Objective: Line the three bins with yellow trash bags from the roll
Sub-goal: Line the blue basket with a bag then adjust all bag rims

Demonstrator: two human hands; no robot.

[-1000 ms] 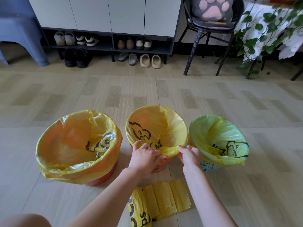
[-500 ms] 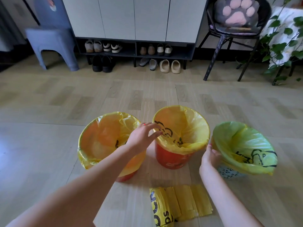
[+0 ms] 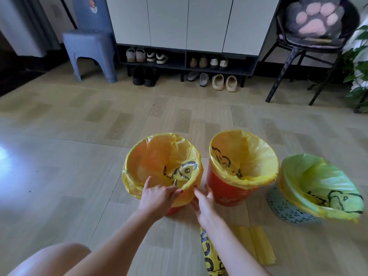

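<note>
Fingers (image 3: 175, 191) of the left hand (image 3: 157, 198) are curled over the near rim of the left bin (image 3: 139, 188), pinching the yellow bag (image 3: 159, 156) where it folds over the edge. Right hand (image 3: 203, 202) sits just beside it, fingers spread and loose, touching the bag's overhang on the side facing the middle bin (image 3: 225, 188). So the fold they're working lies straight ahead of both hands, left one nearer. Middle bin and right bin (image 3: 286, 208) both look lined already, so I'd guess this is just final tidying. Leftover roll (image 3: 251, 244) lies flat on the floor (image 3: 59, 176) under the right forearm, long side pointing left to right
</note>
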